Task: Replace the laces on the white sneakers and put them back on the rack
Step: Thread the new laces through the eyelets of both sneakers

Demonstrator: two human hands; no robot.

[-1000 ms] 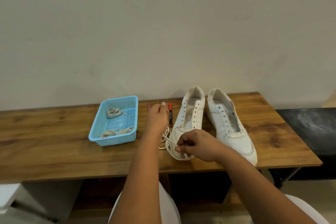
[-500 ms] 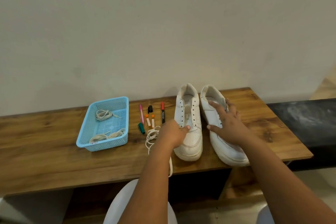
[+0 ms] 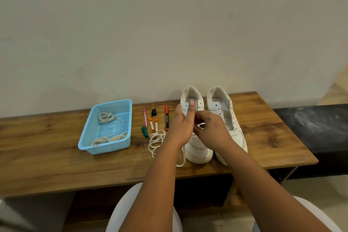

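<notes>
Two white sneakers stand side by side on the wooden table [image 3: 56,156], heels toward the wall and toes toward the person. Both hands meet over the left sneaker [image 3: 197,147]. The left hand [image 3: 181,128] is raised over its eyelet area with the thumb sticking up; its other fingers are hidden from view, so whether they grip anything cannot be told. The right hand [image 3: 211,128] has its fingers curled and pinched together on a short bit of white lace [image 3: 201,124] above the tongue. The right sneaker [image 3: 226,111] sits just beside it, unlaced, partly covered by the right wrist. A loose cream lace [image 3: 157,138] lies coiled on the table left of the shoes, one end trailing toward the table's front edge. Further left lie several markers [image 3: 166,118] and a blue basket [image 3: 88,137] with bundled laces inside
</notes>
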